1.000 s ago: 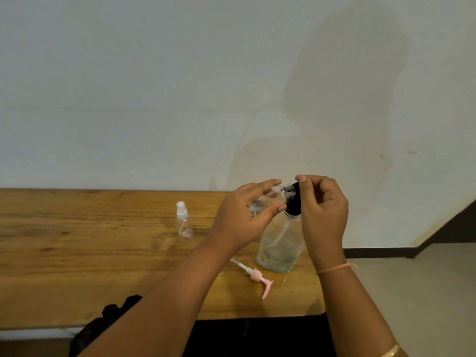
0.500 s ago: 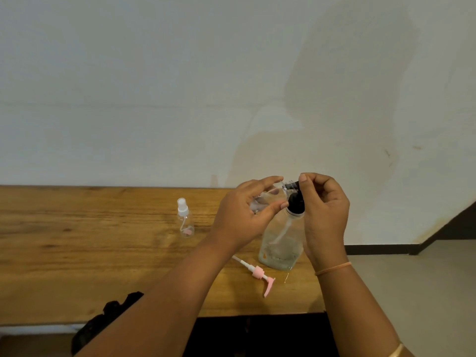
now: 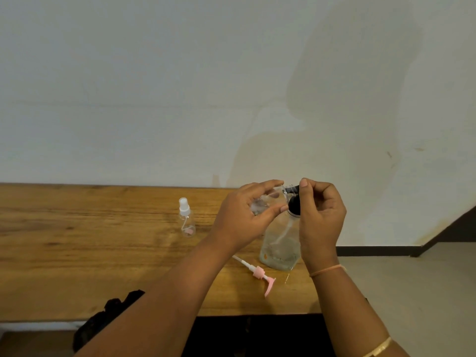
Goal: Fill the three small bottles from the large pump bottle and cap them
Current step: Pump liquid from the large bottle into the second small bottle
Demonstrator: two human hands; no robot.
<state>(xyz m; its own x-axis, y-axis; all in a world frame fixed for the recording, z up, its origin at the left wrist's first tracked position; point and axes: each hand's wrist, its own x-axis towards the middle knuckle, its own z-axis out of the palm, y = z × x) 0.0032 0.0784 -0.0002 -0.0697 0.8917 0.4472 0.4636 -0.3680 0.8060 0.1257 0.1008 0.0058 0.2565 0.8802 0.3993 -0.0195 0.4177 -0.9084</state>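
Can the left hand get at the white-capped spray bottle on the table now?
Probably not yet: the left hand grips a small clear bottle. The way to the white-capped spray bottle looks free, with only wooden table between.

Slight turn of black cap (image 3: 293, 202)

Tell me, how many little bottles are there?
2: one spray bottle stands on the table; one clear bottle is held in the left hand. A third may be hidden.
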